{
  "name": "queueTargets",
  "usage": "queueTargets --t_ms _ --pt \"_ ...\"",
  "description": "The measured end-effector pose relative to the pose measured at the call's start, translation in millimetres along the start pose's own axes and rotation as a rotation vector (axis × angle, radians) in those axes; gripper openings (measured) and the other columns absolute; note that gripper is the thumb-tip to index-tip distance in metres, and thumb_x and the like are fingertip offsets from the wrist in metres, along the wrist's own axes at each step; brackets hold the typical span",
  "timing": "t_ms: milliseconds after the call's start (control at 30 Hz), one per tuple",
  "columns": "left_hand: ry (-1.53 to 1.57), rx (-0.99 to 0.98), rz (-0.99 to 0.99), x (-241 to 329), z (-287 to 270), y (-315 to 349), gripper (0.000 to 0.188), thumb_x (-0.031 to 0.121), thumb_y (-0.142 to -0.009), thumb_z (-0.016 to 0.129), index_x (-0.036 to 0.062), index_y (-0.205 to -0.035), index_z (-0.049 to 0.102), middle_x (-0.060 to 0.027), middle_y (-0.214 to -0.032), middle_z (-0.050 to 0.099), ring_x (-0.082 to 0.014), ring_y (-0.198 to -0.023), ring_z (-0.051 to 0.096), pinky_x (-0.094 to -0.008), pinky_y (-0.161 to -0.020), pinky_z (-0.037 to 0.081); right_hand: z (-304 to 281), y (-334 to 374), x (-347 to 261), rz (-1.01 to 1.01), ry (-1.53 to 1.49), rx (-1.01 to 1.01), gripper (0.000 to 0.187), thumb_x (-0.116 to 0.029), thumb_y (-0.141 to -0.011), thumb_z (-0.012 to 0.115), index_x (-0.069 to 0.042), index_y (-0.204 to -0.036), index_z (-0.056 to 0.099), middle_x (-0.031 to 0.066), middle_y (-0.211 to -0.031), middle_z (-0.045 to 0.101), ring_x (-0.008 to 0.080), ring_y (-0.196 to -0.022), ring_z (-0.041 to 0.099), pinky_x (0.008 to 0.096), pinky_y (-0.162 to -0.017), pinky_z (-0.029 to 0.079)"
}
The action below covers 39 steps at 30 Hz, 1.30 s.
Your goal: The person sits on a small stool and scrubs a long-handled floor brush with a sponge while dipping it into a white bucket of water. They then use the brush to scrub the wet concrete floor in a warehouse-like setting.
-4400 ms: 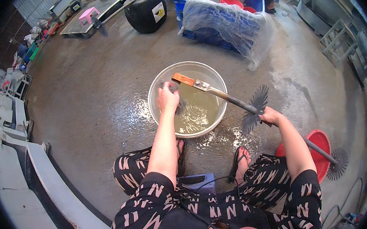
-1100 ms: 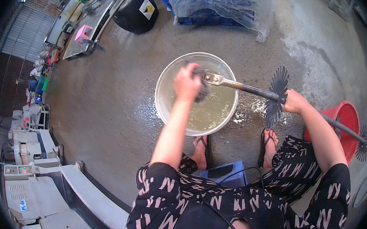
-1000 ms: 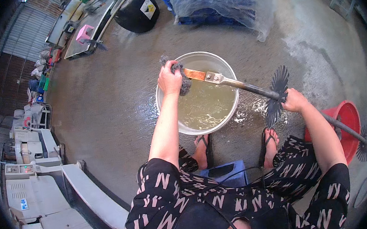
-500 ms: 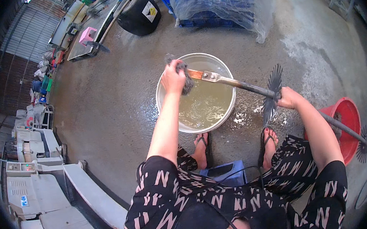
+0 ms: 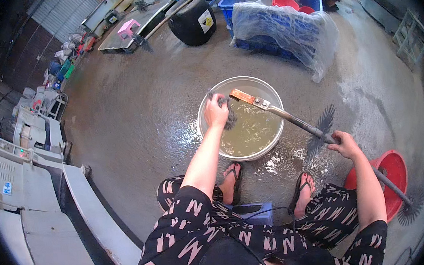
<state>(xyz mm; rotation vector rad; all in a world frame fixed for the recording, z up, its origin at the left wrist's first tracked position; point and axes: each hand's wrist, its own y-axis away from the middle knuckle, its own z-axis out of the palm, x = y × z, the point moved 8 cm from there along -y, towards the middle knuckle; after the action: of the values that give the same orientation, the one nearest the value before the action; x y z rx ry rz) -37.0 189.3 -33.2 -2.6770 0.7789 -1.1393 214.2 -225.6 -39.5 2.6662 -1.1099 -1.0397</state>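
My left hand [image 5: 215, 113] is closed round a clump of grey steel wool [image 5: 230, 118] above the left side of a white bucket [image 5: 246, 157] of murky water [image 5: 252, 131]. In my right hand [image 5: 343, 145] is a long metal rod [image 5: 294, 120], gripped just behind a dark bristly disc [image 5: 323, 132]. The rod slants over the bucket. Its flat copper-coloured end [image 5: 243, 96] lies just right of the steel wool, with a small gap between them. A second bristly disc [image 5: 411, 207] sits at the rod's other end, to the lower right.
A red bucket [image 5: 395, 167] stands beneath the rod at my right. Ahead are blue crates [image 5: 259, 37] draped with netting and a black drum [image 5: 192, 25]. Grey machinery [image 5: 55, 242] lines the left. A small blue stool [image 5: 254, 214] is under me; the floor [image 5: 135, 124] is wet.
My view has shifted, so the scene sits lower and farther right. The steel wool in my left hand has come away from the rod's copper-coloured end. My right hand still holds the rod.
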Motion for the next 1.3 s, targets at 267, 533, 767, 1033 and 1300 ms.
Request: queueTargets --t_ms 267,533,767,1033,1300 --pt "-0.338 -1.074 0.05 -70.6 115.9 60.0 0.025 0.013 -0.073 0.065 0.0163 -0.098 0.066 -0.0118 -0.102 0.065 -0.0267 -0.102 0.061 -0.0366 -0.085 0.049 36.3 -15.7 26.3 0.157 -0.435 -0.349 0.038 -0.037 -0.092 0.052 -0.002 -0.086 0.063 0.0039 -0.064 0.058 0.0137 -0.055 0.056 0.031 -0.05 0.042" --pt "0.477 -0.301 0.05 32.1 -27.3 14.5 0.025 0.006 -0.067 0.067 0.0111 -0.091 0.064 -0.01 -0.092 0.065 -0.0241 -0.089 0.062 -0.0344 -0.079 0.049 26.5 -27.9 28.3 0.027 0.046 0.063 0.053 -0.039 -0.096 0.035 0.004 -0.079 0.061 0.0128 -0.059 0.057 0.0212 -0.051 0.059 0.0369 -0.051 0.048" --pt "-0.132 -0.062 0.594 136.2 4.7 37.0 0.027 0.009 -0.064 0.066 0.0194 -0.089 0.064 -0.0088 -0.09 0.057 -0.0288 -0.083 0.06 -0.0405 -0.073 0.051 29.3 -26.8 11.3 0.276 -0.076 -0.251 0.048 -0.032 -0.094 0.032 0.006 -0.078 0.055 0.0188 -0.061 0.057 0.0288 -0.057 0.061 0.044 -0.057 0.048" --pt "0.071 -0.034 0.449 120.3 -4.2 48.7 0.028 0.005 -0.065 0.062 0.0193 -0.089 0.063 -0.0082 -0.095 0.059 -0.0311 -0.087 0.062 -0.0419 -0.071 0.052 37.3 -35.4 41.0 0.31 -0.143 -0.276 0.038 -0.03 -0.092 0.034 0.001 -0.076 0.051 0.0126 -0.057 0.055 0.0233 -0.044 0.054 0.0376 -0.043 0.043" --pt "0.222 0.028 0.272 97.0 -14.8 41.2 0.028 0.009 -0.069 0.063 0.0208 -0.093 0.06 -0.0137 -0.097 0.058 -0.0366 -0.084 0.062 -0.0462 -0.07 0.051 32.7 -35.9 30.4 0.318 -0.123 -0.304 0.036 -0.028 -0.092 0.033 0.001 -0.082 0.05 0.0136 -0.055 0.053 0.0255 -0.042 0.054 0.0396 -0.041 0.045"
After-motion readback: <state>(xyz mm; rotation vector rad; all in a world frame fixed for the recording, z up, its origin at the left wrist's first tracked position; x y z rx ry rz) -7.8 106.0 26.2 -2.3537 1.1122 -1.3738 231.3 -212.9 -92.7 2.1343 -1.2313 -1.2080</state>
